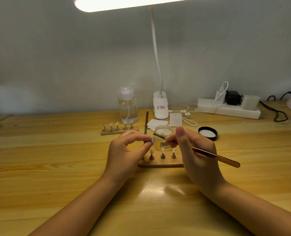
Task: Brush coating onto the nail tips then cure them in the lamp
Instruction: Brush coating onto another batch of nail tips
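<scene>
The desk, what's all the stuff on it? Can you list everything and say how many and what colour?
nail tip: one, clear, pinched in the left fingers
brush: one, brown, in the right hand, bristles toward the tip
jar: one, clear, open, behind the hands
jar lid: one, black, right of the jar
near stand: one, wooden, pegs, under the hands
far stand: one, wooden, five tips, left back
pump bottle: one, clear, back
desk lamp: one, white, clipped at back
wipes: several, white, by the lamp
power strip: one, white, back right
left hand: one
right hand: one
</scene>
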A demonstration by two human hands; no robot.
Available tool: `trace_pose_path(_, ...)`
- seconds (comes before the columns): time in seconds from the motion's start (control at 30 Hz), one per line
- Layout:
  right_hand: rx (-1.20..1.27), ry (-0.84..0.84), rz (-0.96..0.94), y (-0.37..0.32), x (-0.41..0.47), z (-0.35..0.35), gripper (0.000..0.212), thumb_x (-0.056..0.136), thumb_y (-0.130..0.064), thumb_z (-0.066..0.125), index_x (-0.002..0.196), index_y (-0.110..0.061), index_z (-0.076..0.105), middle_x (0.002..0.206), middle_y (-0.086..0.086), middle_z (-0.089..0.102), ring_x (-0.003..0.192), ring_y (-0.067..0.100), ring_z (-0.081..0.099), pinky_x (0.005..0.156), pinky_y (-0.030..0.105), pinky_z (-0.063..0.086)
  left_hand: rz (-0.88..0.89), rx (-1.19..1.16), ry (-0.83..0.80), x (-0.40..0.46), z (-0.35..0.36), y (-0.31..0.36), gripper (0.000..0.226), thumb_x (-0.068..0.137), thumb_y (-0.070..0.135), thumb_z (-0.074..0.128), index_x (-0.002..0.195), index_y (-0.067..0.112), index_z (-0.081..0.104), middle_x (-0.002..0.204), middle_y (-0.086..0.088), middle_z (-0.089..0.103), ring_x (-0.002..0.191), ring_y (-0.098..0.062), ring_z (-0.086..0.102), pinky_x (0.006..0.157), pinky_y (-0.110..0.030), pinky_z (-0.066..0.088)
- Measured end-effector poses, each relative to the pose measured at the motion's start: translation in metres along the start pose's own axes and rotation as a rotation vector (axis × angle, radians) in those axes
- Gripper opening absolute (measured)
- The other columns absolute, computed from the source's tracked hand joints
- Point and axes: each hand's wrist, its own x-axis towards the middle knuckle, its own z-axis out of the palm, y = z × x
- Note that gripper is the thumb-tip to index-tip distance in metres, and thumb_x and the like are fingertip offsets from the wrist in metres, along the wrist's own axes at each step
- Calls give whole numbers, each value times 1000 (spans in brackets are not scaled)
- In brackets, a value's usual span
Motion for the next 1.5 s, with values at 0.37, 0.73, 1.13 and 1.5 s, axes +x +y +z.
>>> trace_pose_path(0.37, 57, 32, 37, -3, 1, -1, 36, 89, -39, 39, 67, -22, 61, 59, -11, 61, 56, 3, 60, 55, 12, 46, -28, -8, 1, 1, 0, 2, 24, 72, 11, 71, 78, 34, 66, 83, 18, 63, 86, 3, 58, 80, -29, 52)
trace_pose_path(0.73, 64, -56, 44, -4, 0, -2, 30, 86, -33, 44, 72, -16, 65, 63, -7, 64, 59, 3, 62, 57, 13, 47, -23, -3, -8, 0, 0, 2, 22, 73, 9, 72, 79, 29, 67, 84, 12, 65, 85, 1, 59, 80, -7, 43)
trace_pose_path(1.13, 4, -42, 23, -5, 3, -3, 17, 85, -29, 53, 81, -16, 64, 72, -6, 65, 71, 0, 63, 64, 10, 47, -20, 1, -13, -1, 0, 3, 18, 72, 10, 72, 79, 27, 68, 83, 13, 66, 83, 3, 60, 81, 0, 37)
trace_pose_path(1.5, 157, -28, 140, -5, 0, -5, 26, 85, -30, 49, 70, -17, 65, 62, -6, 67, 53, 6, 63, 55, 14, 49, -54, -16, -4, 0, -1, 1, 17, 72, 14, 72, 79, 29, 68, 83, 12, 67, 82, 2, 60, 84, -3, 39)
